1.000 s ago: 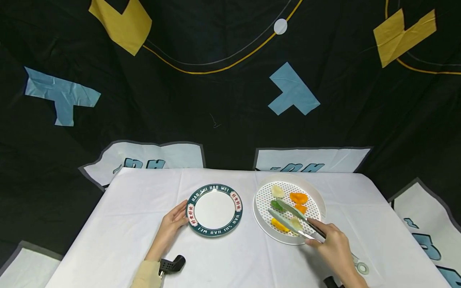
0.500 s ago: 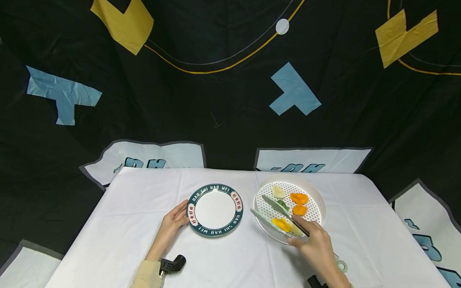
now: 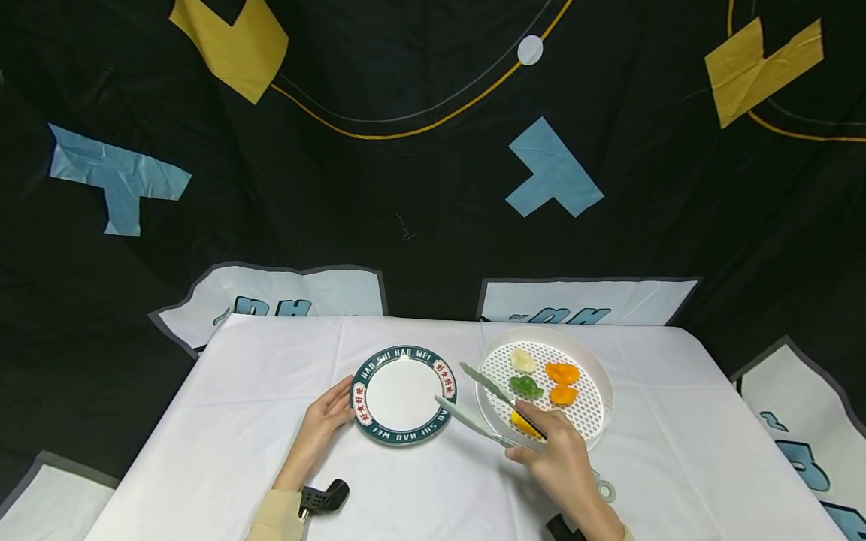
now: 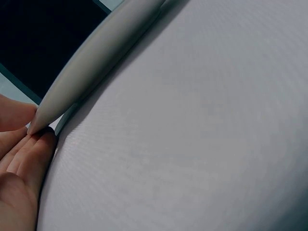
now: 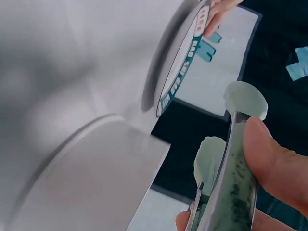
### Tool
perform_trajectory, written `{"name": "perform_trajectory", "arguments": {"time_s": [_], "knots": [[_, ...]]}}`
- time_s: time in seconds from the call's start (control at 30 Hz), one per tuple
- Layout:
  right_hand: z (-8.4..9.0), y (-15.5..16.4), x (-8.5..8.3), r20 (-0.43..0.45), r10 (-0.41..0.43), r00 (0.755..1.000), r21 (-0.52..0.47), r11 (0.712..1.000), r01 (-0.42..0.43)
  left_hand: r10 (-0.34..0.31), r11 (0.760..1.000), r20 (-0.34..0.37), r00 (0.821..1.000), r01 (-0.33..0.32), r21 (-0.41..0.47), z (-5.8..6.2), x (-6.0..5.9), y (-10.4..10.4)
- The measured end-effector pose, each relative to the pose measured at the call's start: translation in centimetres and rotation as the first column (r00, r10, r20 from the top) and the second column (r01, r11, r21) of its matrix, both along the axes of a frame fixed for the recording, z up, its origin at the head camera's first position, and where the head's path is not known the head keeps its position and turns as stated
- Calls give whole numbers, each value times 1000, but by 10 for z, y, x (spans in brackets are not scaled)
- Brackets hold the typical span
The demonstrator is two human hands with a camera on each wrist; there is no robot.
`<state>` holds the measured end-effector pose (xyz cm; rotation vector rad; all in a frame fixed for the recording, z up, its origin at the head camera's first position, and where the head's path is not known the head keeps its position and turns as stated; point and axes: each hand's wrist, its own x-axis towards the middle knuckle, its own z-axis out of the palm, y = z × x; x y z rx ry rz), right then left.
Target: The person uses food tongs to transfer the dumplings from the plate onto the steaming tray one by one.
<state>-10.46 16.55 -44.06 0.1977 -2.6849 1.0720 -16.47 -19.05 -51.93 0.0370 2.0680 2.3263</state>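
Note:
My left hand (image 3: 328,413) pinches the left rim of a round white plate (image 3: 402,391) with a dark green lettered border. In the left wrist view the thumb lies over the rim, fingers below. My right hand (image 3: 558,454) grips a pair of tongs (image 3: 490,383) with pale green tips. The tips are spread with nothing between them, one overlapping the plate's right edge in the head view. Under and behind the tongs is a round white dish (image 3: 601,368) with a perforated insert. On it lie a green piece (image 3: 526,388), a yellow piece (image 3: 522,422), two orange pieces (image 3: 562,373) and a pale piece (image 3: 522,360).
A white cloth (image 3: 284,361) covers the table. Behind it hangs a black curtain (image 3: 325,210) with blue and yellow shapes. The tongs' ring end (image 3: 606,491) sticks out beyond my right wrist.
My right hand has carried the spread tongs leftward from over the dish to the plate's right edge, uncovering the green piece. My left hand and the plate stay in place.

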Motion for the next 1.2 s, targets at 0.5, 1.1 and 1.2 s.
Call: {"name": "perform_trajectory", "arguments": {"time_s": [0.5, 1.1, 1.2], "knots": [[-13, -43, -3, -18, 81, 997, -19, 997, -81, 8, 1000, 14, 1000, -8, -3, -1, 0, 0], [-33, -72, -4, -14, 95, 995, -57, 994, -96, 10, 1000, 13, 1000, -10, -6, -1, -1, -1], [-37, -75, -4, -30, 91, 995, -36, 995, -92, 10, 1000, 3, 1000, -10, -19, -1, -1, -1]]}}
